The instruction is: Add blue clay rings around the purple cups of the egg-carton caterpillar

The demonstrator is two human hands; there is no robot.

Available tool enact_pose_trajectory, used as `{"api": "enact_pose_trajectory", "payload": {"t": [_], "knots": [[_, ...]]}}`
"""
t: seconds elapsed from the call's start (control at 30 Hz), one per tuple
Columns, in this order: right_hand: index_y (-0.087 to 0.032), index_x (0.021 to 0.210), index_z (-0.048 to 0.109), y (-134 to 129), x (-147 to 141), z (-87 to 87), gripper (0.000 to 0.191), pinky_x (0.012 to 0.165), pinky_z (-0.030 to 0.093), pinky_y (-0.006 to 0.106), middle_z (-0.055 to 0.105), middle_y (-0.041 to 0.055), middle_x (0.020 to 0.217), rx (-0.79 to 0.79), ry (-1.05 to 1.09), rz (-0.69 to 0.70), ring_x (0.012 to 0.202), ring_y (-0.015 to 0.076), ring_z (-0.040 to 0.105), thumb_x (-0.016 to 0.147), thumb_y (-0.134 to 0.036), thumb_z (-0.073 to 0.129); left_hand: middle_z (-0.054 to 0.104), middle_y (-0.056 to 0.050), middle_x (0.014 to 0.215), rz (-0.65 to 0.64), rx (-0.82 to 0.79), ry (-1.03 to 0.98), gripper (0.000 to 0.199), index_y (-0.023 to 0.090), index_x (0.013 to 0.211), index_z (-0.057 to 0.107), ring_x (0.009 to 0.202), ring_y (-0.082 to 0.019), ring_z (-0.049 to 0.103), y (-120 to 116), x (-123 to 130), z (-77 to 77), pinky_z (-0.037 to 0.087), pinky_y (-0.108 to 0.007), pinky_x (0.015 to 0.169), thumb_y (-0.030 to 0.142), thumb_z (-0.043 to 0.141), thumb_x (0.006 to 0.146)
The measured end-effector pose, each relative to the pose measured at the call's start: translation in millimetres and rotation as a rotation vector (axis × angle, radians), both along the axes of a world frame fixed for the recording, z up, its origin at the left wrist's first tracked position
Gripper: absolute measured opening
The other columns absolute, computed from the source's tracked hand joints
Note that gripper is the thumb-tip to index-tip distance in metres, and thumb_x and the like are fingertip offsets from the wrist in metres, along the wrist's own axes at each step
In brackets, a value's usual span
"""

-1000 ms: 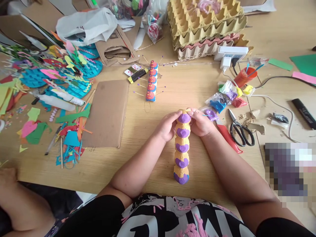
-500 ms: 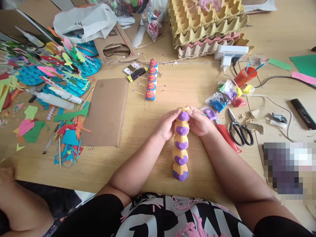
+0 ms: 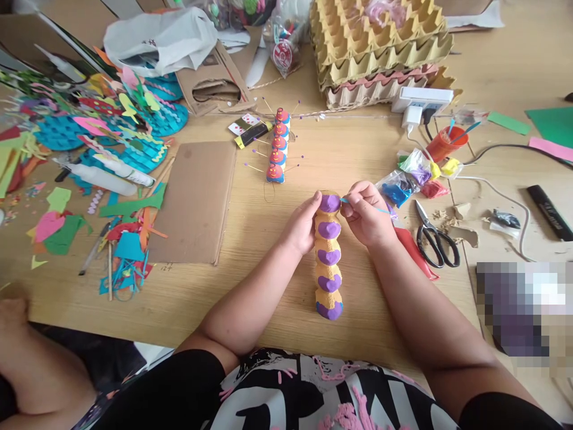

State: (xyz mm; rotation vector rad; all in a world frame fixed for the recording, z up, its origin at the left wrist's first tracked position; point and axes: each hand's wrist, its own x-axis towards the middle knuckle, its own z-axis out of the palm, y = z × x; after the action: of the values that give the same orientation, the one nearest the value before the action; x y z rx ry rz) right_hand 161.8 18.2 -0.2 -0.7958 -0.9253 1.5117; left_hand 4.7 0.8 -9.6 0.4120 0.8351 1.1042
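Note:
An egg-carton strip (image 3: 329, 245) lies lengthwise in front of me, its yellow bumps topped with purple clay. My left hand (image 3: 303, 224) grips its far end from the left side, thumb near the top bump. In my right hand (image 3: 367, 215) a thin blue stick (image 3: 378, 209) is pinched between thumb and fingers. The stick's tip is at the right side of the farthest purple bump; whether it touches the clay I cannot tell. Farther off stands a caterpillar (image 3: 278, 146) made of egg carton, with red and blue bumps, smiling faces and purple-tipped sticks.
Scissors (image 3: 436, 236), clay packets (image 3: 405, 182) and an orange cup (image 3: 447, 143) of sticks lie to the right. Cardboard (image 3: 194, 203), paper scraps (image 3: 129, 248) and glue bottles (image 3: 101, 178) are on the left. Egg trays (image 3: 380, 54) are stacked behind. Another person's arm (image 3: 40, 358) rests at lower left.
My right hand has moved off the far bump to the right and now holds the blue stick slanting toward it. My left hand still grips the strip.

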Motion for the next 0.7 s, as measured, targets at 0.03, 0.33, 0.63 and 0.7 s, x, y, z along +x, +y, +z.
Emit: {"api": "enact_pose_trajectory", "payload": {"t": [0.03, 0.33, 0.63, 0.7], "knots": [[-0.027, 0.083, 0.061, -1.0, -1.1, 0.3, 0.053, 0.057, 0.043, 0.025, 0.054, -0.0077, 0.061, 0.006, -0.017, 0.010, 0.058, 0.0113, 0.049, 0.072, -0.058, 0.103, 0.079, -0.004, 0.085, -0.003, 0.028, 0.008, 0.044, 0.021, 0.089, 0.080, 0.072, -0.015, 0.072, -0.4, 0.5, -0.3, 0.056, -0.026, 0.066, 0.064, 0.078, 0.100], [-0.025, 0.073, 0.065, -0.4, -0.8, -3.9, 0.057, 0.061, 0.047, 0.029, 0.063, -0.0041, 0.061, 0.050, -0.126, -0.008, 0.059, 0.0125, 0.053, 0.066, -0.065, 0.105, 0.083, -0.005, 0.091, 0.025, 0.036, 0.021, 0.036, 0.021, 0.086, 0.081, 0.086, -0.016, 0.079, 0.6, 2.3, 3.3, 0.060, -0.025, 0.082, 0.054, 0.080, 0.101], [-0.025, 0.076, 0.069, -0.8, -2.4, -6.3, 0.050, 0.067, 0.045, 0.030, 0.060, -0.0039, 0.072, 0.113, -0.213, -0.069, 0.067, 0.0131, 0.051, 0.073, -0.061, 0.103, 0.084, -0.002, 0.090, 0.056, -0.001, 0.002, 0.032, 0.022, 0.087, 0.081, 0.084, -0.015, 0.079, 2.5, 1.9, 3.1, 0.061, -0.026, 0.080, 0.051, 0.083, 0.100], [-0.025, 0.074, 0.067, -0.3, -2.1, -7.4, 0.050, 0.066, 0.042, 0.029, 0.057, -0.0041, 0.072, 0.117, -0.193, -0.047, 0.066, 0.0128, 0.047, 0.077, -0.062, 0.101, 0.084, -0.003, 0.090, 0.050, -0.020, -0.002, 0.033, 0.022, 0.088, 0.082, 0.085, -0.016, 0.080, 2.4, 2.0, 2.9, 0.061, -0.026, 0.081, 0.052, 0.082, 0.100]]}}
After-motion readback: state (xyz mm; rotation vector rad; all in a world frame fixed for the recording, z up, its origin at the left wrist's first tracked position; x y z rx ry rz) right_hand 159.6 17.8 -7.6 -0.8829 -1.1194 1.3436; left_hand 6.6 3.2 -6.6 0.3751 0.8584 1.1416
